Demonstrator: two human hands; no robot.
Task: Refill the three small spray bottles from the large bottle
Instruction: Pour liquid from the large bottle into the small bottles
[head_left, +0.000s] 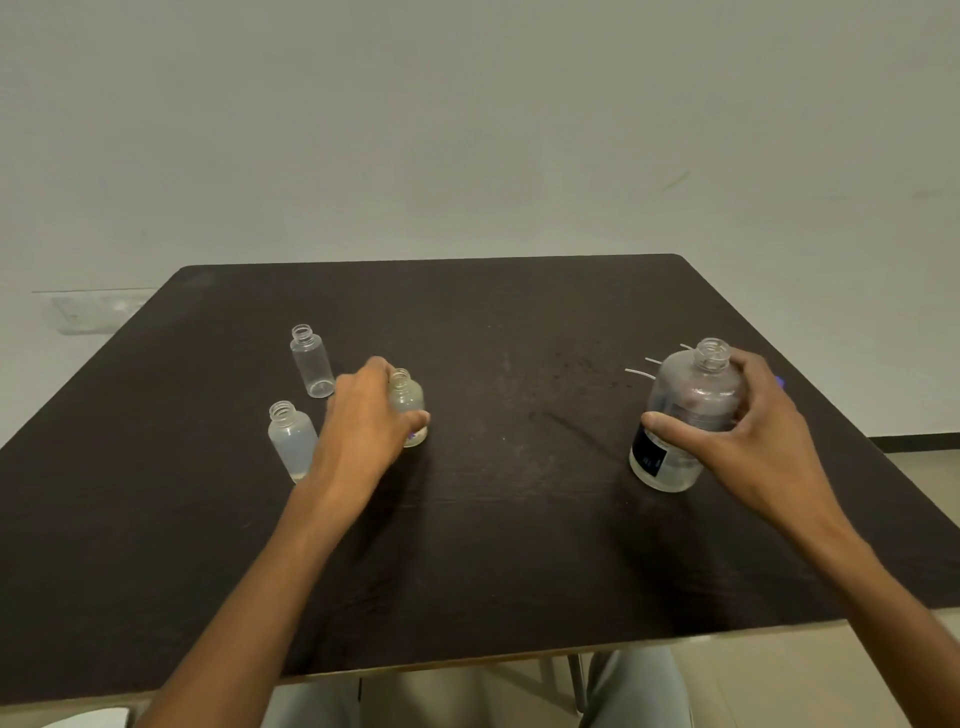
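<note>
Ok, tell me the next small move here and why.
Probably lift the large bottle and carry it over toward the small bottle in the left hand. The right hand already has a grip on the large bottle, both necks are uncapped, and the two bottles stand far apart on the table, so pouring cannot start yet.

A dark table standing against a pale, bare wall.

The table (493, 545) is showing a dark brown, wood-grained top with rounded far corners and a lighter edge strip running along its near side, and a metal leg (575, 680) is showing beneath that edge. The wall (467, 130) behind is looking off-white with a greenish cast, carrying a few faint scuff marks at the upper right. A pale socket plate (93, 312) is sitting low on the wall at the left. Light beige floor (930, 478) is showing at the right, with a dark skirting strip (919, 442) running along the wall's foot. Soft, even light is falling across the room.
</note>
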